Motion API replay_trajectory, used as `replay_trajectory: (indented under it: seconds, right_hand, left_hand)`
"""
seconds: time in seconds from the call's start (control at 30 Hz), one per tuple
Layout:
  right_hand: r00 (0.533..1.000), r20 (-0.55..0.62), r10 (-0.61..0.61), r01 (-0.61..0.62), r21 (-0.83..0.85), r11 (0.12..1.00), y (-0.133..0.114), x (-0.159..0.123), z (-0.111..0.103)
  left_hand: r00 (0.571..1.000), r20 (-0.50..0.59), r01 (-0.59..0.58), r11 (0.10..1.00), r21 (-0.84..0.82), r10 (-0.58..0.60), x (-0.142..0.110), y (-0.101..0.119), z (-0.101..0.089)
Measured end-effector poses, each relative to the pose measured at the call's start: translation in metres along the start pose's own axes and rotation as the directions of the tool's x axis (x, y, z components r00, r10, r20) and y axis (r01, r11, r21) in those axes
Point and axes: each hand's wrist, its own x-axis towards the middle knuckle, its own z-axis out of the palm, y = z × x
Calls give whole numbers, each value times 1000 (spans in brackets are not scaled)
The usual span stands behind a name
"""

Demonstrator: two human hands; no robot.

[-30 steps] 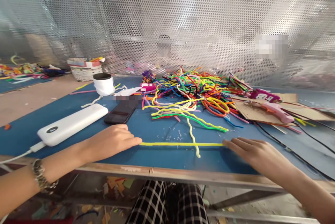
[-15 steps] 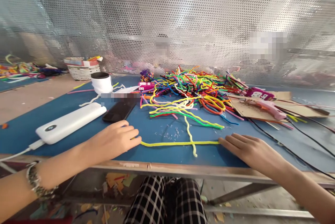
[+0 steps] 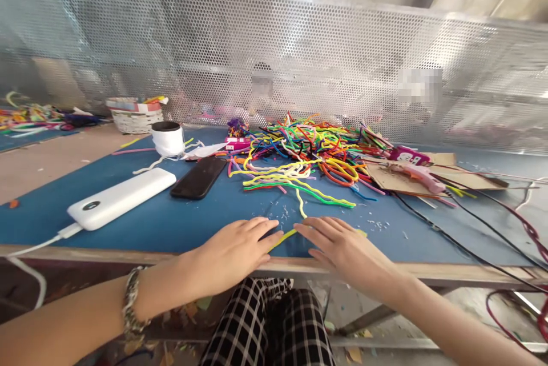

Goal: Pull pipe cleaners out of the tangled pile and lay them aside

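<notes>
In the head view, a yellow pipe cleaner (image 3: 283,238) lies on the blue table mat near the front edge. My left hand (image 3: 237,249) rests flat over its left part, fingers stretched out. Palm down and fingers spread, my right hand (image 3: 345,249) covers most of the right part; a short yellow end peeks out beyond it. Between the hands only a short stretch of the yellow pipe cleaner shows. A pale yellow, wavy pipe cleaner (image 3: 301,204) runs down toward my right fingertips, where its lower end is hidden.
Behind the hands sits a heap of coloured pipe cleaners (image 3: 308,140). Left are a black phone (image 3: 199,179), a white power bank (image 3: 122,199) and a white thread spool (image 3: 167,140). A pink glue gun (image 3: 422,177) lies on cardboard at right, near black cables (image 3: 432,226). A perforated metal screen (image 3: 214,40) stands behind.
Both hands have come inward from the two ends of the yellow pipe cleaner and now lie flat over it, close together. The fingers have straightened. The camera view has shifted slightly.
</notes>
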Motion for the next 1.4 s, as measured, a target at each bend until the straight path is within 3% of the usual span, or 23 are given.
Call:
replay_trajectory:
  seconds: [0.13,0.3,0.6,0.83,0.97,1.2,1.4]
  right_hand:
    - [999,20,28,-30,80,996,-2,11,5]
    - [993,112,44,-63,170,983,2,17,5]
    - [998,-58,-6,10,62,998,-11,28,-3]
    - [988,-152,-29,23,-41,999,-6,41,-15]
    - [978,-205,-43,48,17,999,-1,41,-23]
    - [950,-292,-109,77,-119,990,0,34,-32]
    - [929,-365,-62,-12,-198,980,17,24,-35]
  left_hand:
    - [998,67,10,993,-115,-3,7,-5,-14]
    - [981,176,126,959,-253,-83,6,-6,-26]
    - [945,99,316,790,-526,-312,18,-10,-30]
    - [955,43,265,780,-567,-293,27,-14,-38]
    - [980,-40,142,819,-556,-197,25,-23,-44]
    - [992,-124,-51,921,-387,3,18,-34,-54]
    - [968,-226,26,939,-342,-109,10,-43,-60]
